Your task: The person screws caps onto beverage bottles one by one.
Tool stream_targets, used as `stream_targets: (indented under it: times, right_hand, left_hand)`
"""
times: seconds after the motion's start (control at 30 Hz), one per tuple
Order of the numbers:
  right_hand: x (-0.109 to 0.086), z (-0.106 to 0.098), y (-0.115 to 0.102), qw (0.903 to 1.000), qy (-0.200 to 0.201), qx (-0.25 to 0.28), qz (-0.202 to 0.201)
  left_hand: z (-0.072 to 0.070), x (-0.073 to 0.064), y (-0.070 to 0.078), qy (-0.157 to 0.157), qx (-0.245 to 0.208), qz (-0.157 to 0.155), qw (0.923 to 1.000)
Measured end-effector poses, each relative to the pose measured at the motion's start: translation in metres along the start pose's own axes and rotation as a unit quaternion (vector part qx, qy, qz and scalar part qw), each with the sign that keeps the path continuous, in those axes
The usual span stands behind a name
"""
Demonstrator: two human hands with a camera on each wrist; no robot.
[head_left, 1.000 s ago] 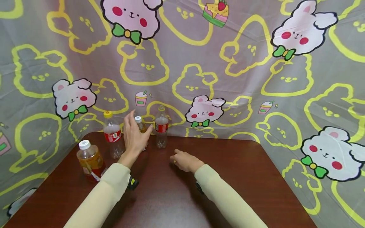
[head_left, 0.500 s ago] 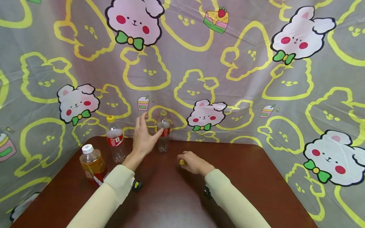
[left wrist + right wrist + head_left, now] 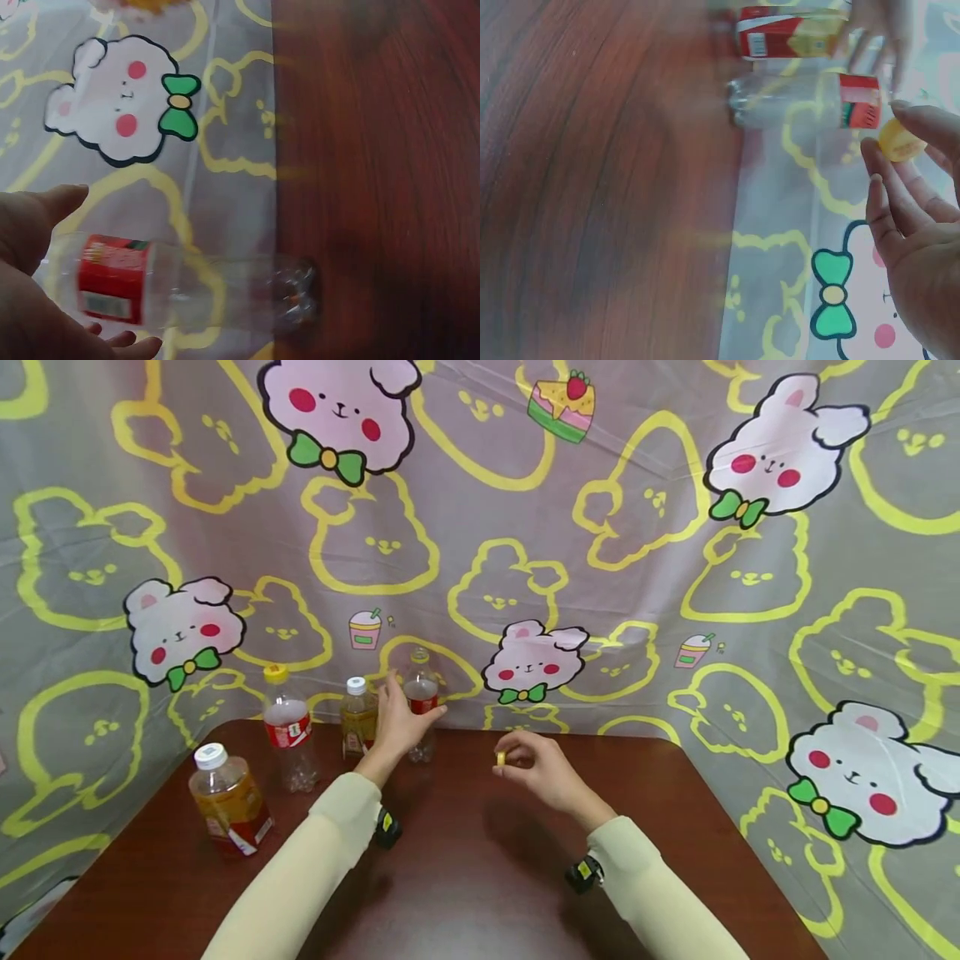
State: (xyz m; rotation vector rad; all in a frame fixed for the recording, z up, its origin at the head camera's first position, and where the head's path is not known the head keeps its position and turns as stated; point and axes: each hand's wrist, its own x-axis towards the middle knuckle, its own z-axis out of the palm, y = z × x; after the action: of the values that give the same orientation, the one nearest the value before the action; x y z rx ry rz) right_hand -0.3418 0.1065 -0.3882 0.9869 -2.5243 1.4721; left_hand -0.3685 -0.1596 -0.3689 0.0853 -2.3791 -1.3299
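Note:
In the head view my left hand (image 3: 401,722) reaches to a clear plastic bottle (image 3: 422,700) with a red label and no cap on its neck. The left wrist view has the thumb and fingers spread to either side of the bottle's upper part (image 3: 112,277), fingers loosely extended. To the right, raised over the table, my right hand (image 3: 546,768) pinches a yellow bottle cap (image 3: 501,759) between thumb and fingers. The cap's printed top (image 3: 901,142) faces the right wrist camera.
Left of the bottle stand a small white-capped bottle of amber drink (image 3: 358,718), a yellow-capped clear bottle (image 3: 288,731) and a larger white-capped amber bottle (image 3: 231,806). A patterned curtain (image 3: 637,677) hangs behind the brown table (image 3: 465,877).
My left hand has moved right to the uncapped bottle, uncovering the small amber bottle. My right hand has moved right and up with the yellow cap, which now shows plainly.

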Motion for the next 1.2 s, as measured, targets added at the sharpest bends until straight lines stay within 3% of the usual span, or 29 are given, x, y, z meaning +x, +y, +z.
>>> stream_targets:
  times: [0.1,0.27,0.47,0.6,0.8,1.03,1.2]
  right_hand:
    - [-0.007,-0.005,-0.003,0.9990,0.019,0.032,0.023]
    - [-0.014,-0.008,-0.007,0.9980,0.022,0.053,0.025]
    - [-0.020,-0.011,-0.007,0.9972,0.011,0.072,0.019]
    - [-0.025,-0.017,-0.013,0.9960,0.012,0.088,0.011]
    - [-0.033,-0.026,-0.040,0.9933,0.018,0.113,0.017]
    - [-0.040,-0.029,-0.041,0.9933,0.024,0.112,0.012]
    - [-0.042,-0.029,-0.035,0.9939,0.020,0.108,0.003]
  left_hand:
    - [0.010,0.005,-0.004,0.006,0.000,-0.031,0.9995]
    - [0.019,0.011,-0.011,0.009,-0.003,-0.069,0.9976]
    - [0.023,0.013,-0.016,0.014,-0.016,-0.061,0.9979]
    - [0.021,0.009,-0.014,0.012,-0.005,-0.036,0.9993]
    - [0.010,-0.004,-0.002,-0.033,0.008,0.023,0.9992]
    - [-0.007,-0.025,0.008,-0.081,0.006,0.096,0.9921]
    - [-0.017,-0.046,0.010,-0.098,0.018,0.120,0.9878]
